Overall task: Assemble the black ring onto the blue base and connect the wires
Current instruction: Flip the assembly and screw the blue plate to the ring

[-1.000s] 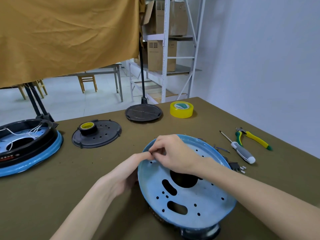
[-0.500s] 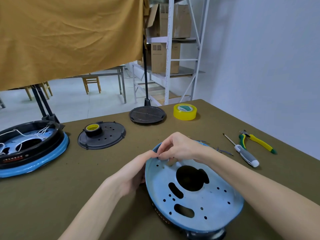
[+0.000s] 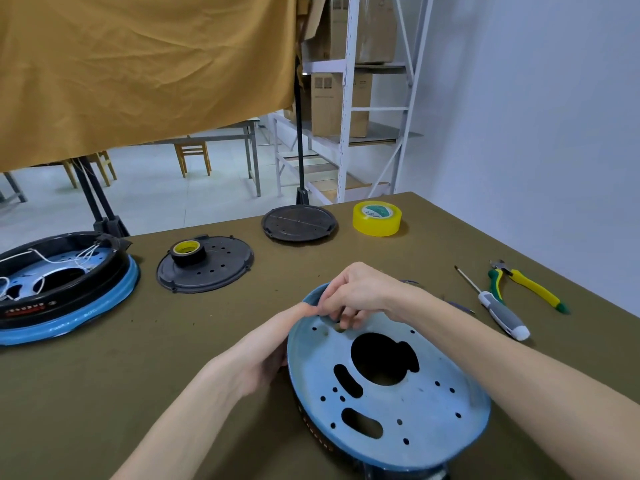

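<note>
right hand [image 3: 360,294]: fingers pinched together at blue base [image 3: 388,386] rim, 11 o'clock
left hand [image 3: 266,351]: grips the rim
risk: tilted base may slip

A single head-worn wide-angle view looks forward and down over the olive worktop [image 3: 104,393] from close above its near edge. Both forearms enter from 6 o'clock. The blue base [image 3: 388,393] sits nearest, low at centre; the yellow tape roll [image 3: 376,218] lies farther off toward 1 o'clock, the shelving [image 3: 349,98] beyond at 12.
</note>
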Tool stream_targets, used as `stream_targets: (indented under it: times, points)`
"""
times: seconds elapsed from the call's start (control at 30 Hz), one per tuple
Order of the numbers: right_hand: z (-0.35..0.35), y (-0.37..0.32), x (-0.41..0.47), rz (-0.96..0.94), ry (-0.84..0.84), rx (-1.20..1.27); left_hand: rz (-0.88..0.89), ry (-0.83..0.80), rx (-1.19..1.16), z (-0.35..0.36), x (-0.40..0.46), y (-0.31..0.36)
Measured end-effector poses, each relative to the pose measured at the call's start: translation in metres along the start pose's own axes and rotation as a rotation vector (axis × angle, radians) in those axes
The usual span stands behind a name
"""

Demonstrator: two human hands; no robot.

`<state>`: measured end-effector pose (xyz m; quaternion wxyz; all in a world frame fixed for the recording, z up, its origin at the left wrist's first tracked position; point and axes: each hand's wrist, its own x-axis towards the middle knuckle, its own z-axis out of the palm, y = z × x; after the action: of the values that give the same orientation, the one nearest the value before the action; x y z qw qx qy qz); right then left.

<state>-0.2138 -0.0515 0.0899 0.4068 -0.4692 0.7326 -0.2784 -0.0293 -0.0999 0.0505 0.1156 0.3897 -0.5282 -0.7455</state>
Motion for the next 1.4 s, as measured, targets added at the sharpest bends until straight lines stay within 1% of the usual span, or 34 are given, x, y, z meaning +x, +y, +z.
stream_targets:
  times: [0.03, 0.1, 0.13, 0.2, 0.23, 0.3, 0.5, 0.57, 0.67, 0.7, 0.9, 1.03, 1.13, 1.23, 1.3, 1.4]
  points:
    - [0.001, 0.000, 0.001, -0.023, 0.019, -0.010, -0.010, 0.012, -0.017, 0.001, 0.001, -0.001]
    - [0.005, 0.004, 0.001, -0.159, 0.072, -0.064, 0.009, -0.002, -0.014, 0.000, 0.006, -0.002]
    - [0.008, 0.008, -0.001, -0.257, 0.099, -0.137, 0.010, 0.000, -0.001, -0.001, 0.007, -0.004]
    - [0.013, 0.014, -0.005, -0.454, 0.168, -0.364, 0.014, -0.001, -0.009, 0.000, 0.007, -0.004]
    - [0.016, 0.017, -0.007, -0.522, 0.202, -0.473, 0.013, -0.001, -0.002, 0.000, 0.007, -0.004]
    - [0.020, 0.020, -0.007, -0.580, 0.239, -0.575, 0.012, -0.003, 0.015, 0.002, 0.003, -0.002]
    - [0.029, 0.020, -0.008, -0.528, 0.301, -0.665, -0.007, -0.031, 0.016, -0.002, 0.000, -0.001]
    - [0.030, 0.019, -0.009, -0.539, 0.301, -0.638, -0.007, -0.033, 0.020, -0.002, 0.000, -0.002]
    - [0.026, 0.021, -0.012, -0.579, 0.267, -0.492, -0.001, -0.032, 0.019, -0.002, -0.001, -0.003]
    - [0.023, 0.021, -0.012, -0.586, 0.260, -0.479, 0.002, -0.037, 0.012, -0.002, -0.001, -0.003]
    - [0.019, 0.018, -0.012, -0.574, 0.334, -0.646, 0.007, -0.019, 0.045, -0.001, 0.000, -0.003]
    - [0.018, 0.021, -0.015, -0.591, 0.383, -0.623, -0.001, -0.024, 0.035, -0.002, -0.001, -0.002]
    - [0.020, 0.024, -0.017, -0.600, 0.376, -0.645, -0.003, -0.028, 0.037, -0.002, -0.001, -0.001]
    - [0.020, 0.022, -0.017, -0.581, 0.412, -0.588, -0.008, -0.030, 0.038, -0.003, -0.002, 0.001]
    - [0.022, 0.021, -0.017, -0.598, 0.394, -0.533, -0.014, -0.038, 0.028, -0.004, -0.002, 0.001]
    - [0.028, 0.019, -0.012, -0.566, 0.401, -0.560, -0.009, -0.042, 0.024, -0.006, -0.002, 0.001]
